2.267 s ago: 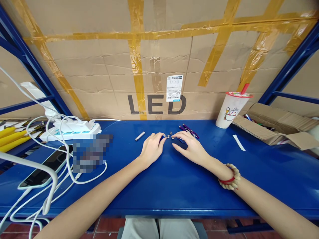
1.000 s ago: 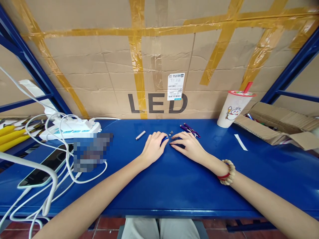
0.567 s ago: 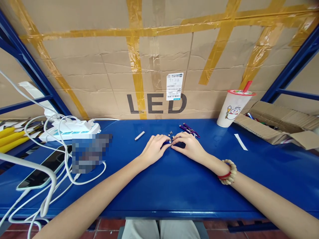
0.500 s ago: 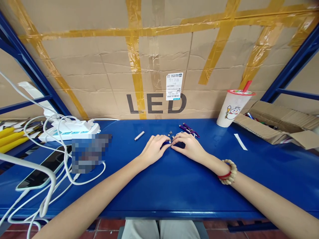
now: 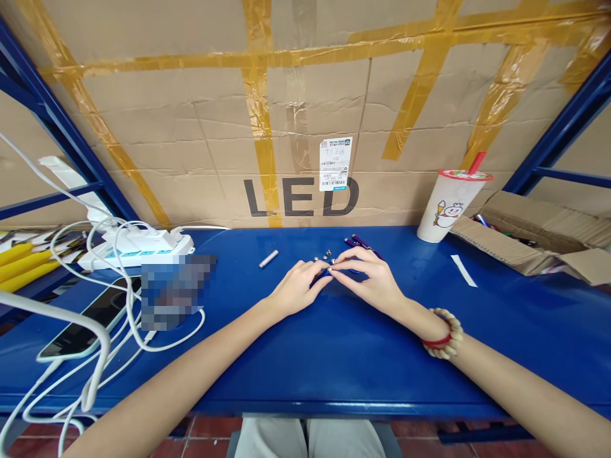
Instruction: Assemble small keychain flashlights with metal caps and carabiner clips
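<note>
Both my hands meet at the middle of the blue table [image 5: 334, 356]. My left hand [image 5: 296, 287] curls round a small dark blue tube whose end shows by its fingers. My right hand [image 5: 370, 280] pinches a tiny part at the tube's end, fingertips touching those of the left hand. Several tiny silver button-like parts [image 5: 324, 257] lie just behind the fingers. Purple pen-like pieces [image 5: 357, 242] lie behind my right hand. A silver tube [image 5: 268, 259] lies to the left.
A white power strip [image 5: 136, 245] with white cables [image 5: 119, 318] and a phone [image 5: 79, 324] fill the left. A drink cup [image 5: 449, 207] and an open cardboard box [image 5: 529, 245] stand at the right, with a white paper strip [image 5: 464, 270]. A taped cardboard sheet [image 5: 305, 114] closes the back.
My right hand lifted off the table and drew its fingers into a pinch against my left fingertips. My left hand stayed curled round the blue tube.
</note>
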`<state>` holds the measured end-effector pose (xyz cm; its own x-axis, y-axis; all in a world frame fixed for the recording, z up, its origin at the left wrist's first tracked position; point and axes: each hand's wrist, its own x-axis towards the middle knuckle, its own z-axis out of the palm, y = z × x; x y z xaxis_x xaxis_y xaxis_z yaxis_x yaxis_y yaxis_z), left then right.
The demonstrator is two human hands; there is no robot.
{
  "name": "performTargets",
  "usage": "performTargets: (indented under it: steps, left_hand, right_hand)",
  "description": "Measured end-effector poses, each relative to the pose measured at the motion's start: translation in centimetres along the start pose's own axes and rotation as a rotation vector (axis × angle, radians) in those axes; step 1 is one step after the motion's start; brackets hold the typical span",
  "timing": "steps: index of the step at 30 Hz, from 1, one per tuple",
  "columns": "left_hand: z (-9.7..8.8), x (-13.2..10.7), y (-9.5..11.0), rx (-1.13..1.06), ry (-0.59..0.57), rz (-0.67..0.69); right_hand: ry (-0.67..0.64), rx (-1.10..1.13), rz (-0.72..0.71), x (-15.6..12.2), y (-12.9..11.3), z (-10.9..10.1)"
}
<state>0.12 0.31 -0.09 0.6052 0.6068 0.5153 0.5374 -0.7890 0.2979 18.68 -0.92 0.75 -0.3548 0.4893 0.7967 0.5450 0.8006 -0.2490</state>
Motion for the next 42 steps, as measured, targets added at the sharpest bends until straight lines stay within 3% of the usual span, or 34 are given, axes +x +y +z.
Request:
performTargets:
  steps: [9, 15, 22, 25, 42]
  left_hand:
    - [0.0, -0.1, 0.0, 0.048, -0.033, -0.012]
    - [-0.1, 0.0, 0.4, 0.119, 0.011, -0.097]
    - [-0.1, 0.0, 0.5, 0.195, 0.06, -0.188]
    - [-0.1, 0.0, 0.5, 0.202, 0.064, -0.189]
    - [-0.3, 0.0, 0.7, 0.166, 0.043, -0.186]
  right_hand:
    - [-0.034, 0.057, -0.026, -0.3, 0.1, 0.3]
    - [-0.074, -0.032, 0.139, 0.0, 0.1, 0.1]
    - [-0.383, -0.248, 0.205, -0.8, 2.0, 0.3]
    - [-0.44, -0.264, 0.201, -1.1, 2.3, 0.5]
    - [-0.409, -0.181, 0.146, -0.7, 1.9, 0.3]
